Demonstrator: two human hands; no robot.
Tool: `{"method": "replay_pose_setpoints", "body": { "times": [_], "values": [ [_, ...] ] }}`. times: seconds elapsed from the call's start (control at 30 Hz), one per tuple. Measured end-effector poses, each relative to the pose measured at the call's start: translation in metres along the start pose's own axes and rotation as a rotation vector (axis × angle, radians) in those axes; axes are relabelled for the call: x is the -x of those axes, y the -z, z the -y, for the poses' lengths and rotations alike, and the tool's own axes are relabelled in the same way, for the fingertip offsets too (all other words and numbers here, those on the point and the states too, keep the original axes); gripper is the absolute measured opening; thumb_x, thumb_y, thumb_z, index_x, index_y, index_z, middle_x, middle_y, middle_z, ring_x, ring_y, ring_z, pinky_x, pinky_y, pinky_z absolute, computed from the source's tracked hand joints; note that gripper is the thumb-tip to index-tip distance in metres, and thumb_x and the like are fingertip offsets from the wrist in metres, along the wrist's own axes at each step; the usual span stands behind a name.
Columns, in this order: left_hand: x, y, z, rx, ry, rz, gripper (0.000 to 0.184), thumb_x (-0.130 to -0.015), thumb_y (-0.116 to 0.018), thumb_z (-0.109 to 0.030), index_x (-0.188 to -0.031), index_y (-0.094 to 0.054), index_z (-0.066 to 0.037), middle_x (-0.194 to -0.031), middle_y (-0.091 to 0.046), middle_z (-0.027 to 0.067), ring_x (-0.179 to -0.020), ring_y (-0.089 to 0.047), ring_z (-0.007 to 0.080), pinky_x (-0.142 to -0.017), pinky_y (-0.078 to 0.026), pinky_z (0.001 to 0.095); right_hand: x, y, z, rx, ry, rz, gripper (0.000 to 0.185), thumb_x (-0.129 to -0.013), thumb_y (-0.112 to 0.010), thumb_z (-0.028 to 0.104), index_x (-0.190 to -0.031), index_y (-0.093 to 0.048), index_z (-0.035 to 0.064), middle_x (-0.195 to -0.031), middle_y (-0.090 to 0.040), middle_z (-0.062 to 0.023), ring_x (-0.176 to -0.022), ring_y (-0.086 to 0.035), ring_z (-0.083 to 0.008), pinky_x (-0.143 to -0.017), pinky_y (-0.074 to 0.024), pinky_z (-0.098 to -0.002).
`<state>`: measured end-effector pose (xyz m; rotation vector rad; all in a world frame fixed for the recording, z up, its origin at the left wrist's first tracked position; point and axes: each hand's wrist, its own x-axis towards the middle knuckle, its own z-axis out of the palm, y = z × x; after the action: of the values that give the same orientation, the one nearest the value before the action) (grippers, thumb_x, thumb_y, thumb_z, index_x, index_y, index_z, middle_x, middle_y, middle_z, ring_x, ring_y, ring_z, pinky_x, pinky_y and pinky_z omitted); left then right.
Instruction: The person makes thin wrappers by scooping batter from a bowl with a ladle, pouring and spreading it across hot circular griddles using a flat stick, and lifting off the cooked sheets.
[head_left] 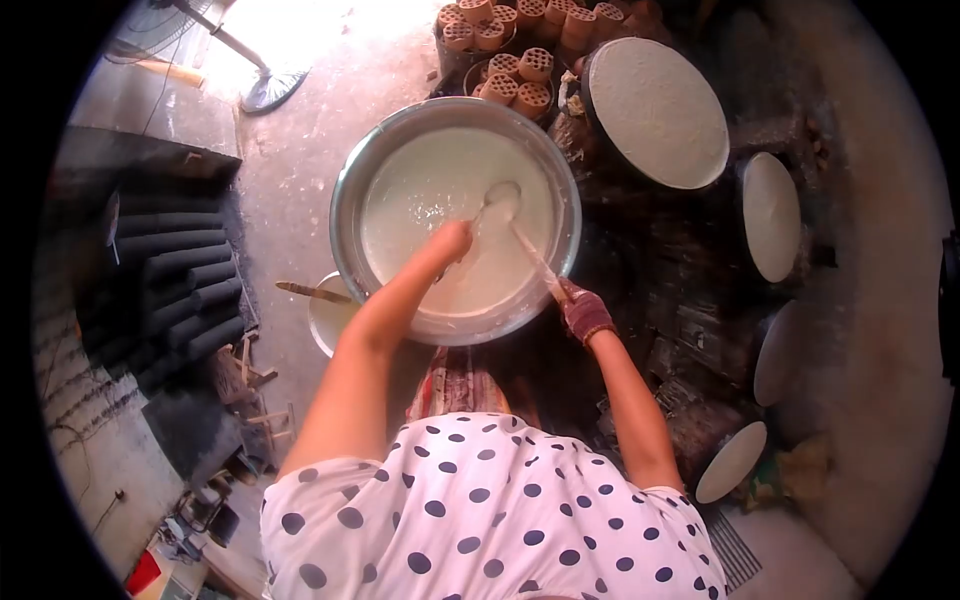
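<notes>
Right hand: is gripping the ladle, gloved fingers curling around its handle.
Left hand: is hovering above the liquid; finger opening and hold unclear.
Ladle: is reaching into the basin.
Cylinders: are standing beyond.

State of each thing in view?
basin, uncovered, part-filled with pale liquid
ladle, head end inside basin
left hand, over basin, grip unclear
right hand, gloved, gripping ladle
perforated clay cylinders, piled
dark cylinders, stacked
fan, standing, running unclear
</notes>
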<state>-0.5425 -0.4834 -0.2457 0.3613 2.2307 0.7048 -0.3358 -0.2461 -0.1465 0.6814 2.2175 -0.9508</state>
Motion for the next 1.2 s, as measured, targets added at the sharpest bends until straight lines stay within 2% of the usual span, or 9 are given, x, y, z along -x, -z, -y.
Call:
{"method": "replay_pose_setpoints", "body": {
  "times": [0.07, 0.2, 0.43, 0.73, 0.87, 0.93, 1.0, 1.13, 1.2],
  "values": [
    [-0.005, -0.005, 0.001, -0.027, -0.032, -0.025, 0.024, -0.09, -0.047, -0.017, -0.099, -0.061, 0.0, -0.063, -0.057, 0.0053, -0.046, -0.054, 0.0156, -0.045, -0.046, 0.0295, -0.017, -0.016, -0.017, -0.229, 0.16, -0.102, 0.04, -0.089, -0.055, 0.012, -0.129, -0.054, 0.0197, -0.095, -0.068, -0.013, -0.079, -0.067, -0.0262, -0.071, -0.052, -0.0351],
    [0.01, -0.039, -0.022, 0.775, 0.282, 0.17, 0.017, -0.093, -0.046, -0.018, -0.092, -0.057, -0.005, -0.063, -0.053, 0.0018, -0.044, -0.049, 0.0117, -0.04, -0.041, 0.0272, 0.01, -0.031, 0.008, -0.698, -0.204, 0.02, 0.05, -0.089, -0.05, 0.009, -0.136, -0.047, 0.0236, -0.062, -0.057, -0.0054, -0.041, -0.052, -0.0153, -0.039, -0.0442, -0.0304],
    [0.179, 0.03, -0.154, 1.349, 0.154, -0.051, 0.031, -0.096, -0.044, -0.014, -0.125, -0.047, -0.004, -0.061, -0.044, -0.0021, -0.041, -0.041, 0.0068, -0.036, -0.032, 0.0211, 0.116, 0.005, 0.023, -1.103, -0.009, 0.175, 0.047, -0.093, -0.053, 0.014, -0.138, -0.044, 0.024, -0.068, -0.055, -0.0018, -0.043, -0.046, -0.0088, -0.039, -0.04, -0.0247],
    [0.367, 0.182, -0.295, 0.891, -0.384, -0.364, 0.037, -0.097, -0.043, -0.018, -0.13, -0.047, -0.001, -0.065, -0.049, -0.0012, -0.04, -0.039, 0.0049, -0.038, -0.03, 0.0173, 0.221, 0.144, 0.077, -1.114, 0.666, -0.078, 0.036, -0.092, -0.052, 0.008, -0.127, -0.055, 0.0105, -0.071, -0.062, -0.0003, -0.046, -0.047, -0.0078, -0.045, -0.0427, -0.0233],
    [0.354, 0.206, -0.255, 0.822, -0.193, -0.163, 0.032, -0.097, -0.043, -0.015, -0.126, -0.049, -0.001, -0.062, -0.048, -0.0034, -0.04, -0.04, 0.0036, -0.036, -0.029, 0.0173, 0.223, 0.153, 0.078, -0.7, 0.817, -0.507, 0.025, -0.09, -0.056, 0.015, -0.113, -0.06, 0.0058, -0.079, -0.064, -0.0089, -0.058, -0.056, -0.0162, -0.056, -0.0479, -0.0279],
    [0.311, 0.193, -0.231, 1.285, -0.072, 0.176, 0.028, -0.1, -0.039, -0.016, -0.122, -0.047, -0.002, -0.061, -0.042, -0.0063, -0.038, -0.036, 0.0028, -0.035, -0.03, 0.0177, 0.178, 0.13, 0.059, 0.239, 1.029, -1.143, 0.029, -0.086, -0.058, 0.017, -0.113, -0.06, 0.0062, -0.079, -0.061, -0.0093, -0.065, -0.058, -0.0219, -0.058, -0.0495, -0.0333],
    [0.272, 0.162, -0.23, 1.449, 0.072, 0.281, 0.017, -0.095, -0.048, -0.013, -0.108, -0.052, -0.004, -0.058, -0.04, -0.0067, -0.041, -0.037, 0.0015, -0.034, -0.028, 0.0169, 0.146, 0.086, 0.016, 0.358, 0.653, -0.967, 0.036, -0.082, -0.059, 0.02, -0.117, -0.059, 0.0097, -0.077, -0.057, -0.0082, -0.07, -0.059, -0.0257, -0.062, -0.0499, -0.0367],
    [0.274, 0.079, -0.272, 0.756, -0.185, -0.001, 0.039, -0.096, -0.047, -0.017, -0.132, -0.044, -0.004, -0.059, -0.044, -0.0008, -0.04, -0.038, 0.0065, -0.035, -0.031, 0.0204, 0.194, 0.057, -0.072, -0.113, 0.572, -0.933, 0.048, -0.082, -0.064, 0.021, -0.128, -0.053, 0.021, -0.087, -0.058, -0.0088, -0.077, -0.061, -0.0253, -0.063, -0.0505, -0.037],
    [0.248, 0.035, -0.304, 0.833, -0.185, 0.231, 0.039, -0.096, -0.046, -0.018, -0.134, -0.044, -0.006, -0.058, -0.044, -0.0012, -0.04, -0.038, 0.0069, -0.036, -0.032, 0.0206, 0.192, 0.048, -0.124, -0.408, 0.429, -0.867, 0.051, -0.081, -0.065, 0.021, -0.13, -0.051, 0.0221, -0.091, -0.06, -0.0092, -0.078, -0.062, -0.0263, -0.064, -0.0511, -0.0372]
  ]
}}
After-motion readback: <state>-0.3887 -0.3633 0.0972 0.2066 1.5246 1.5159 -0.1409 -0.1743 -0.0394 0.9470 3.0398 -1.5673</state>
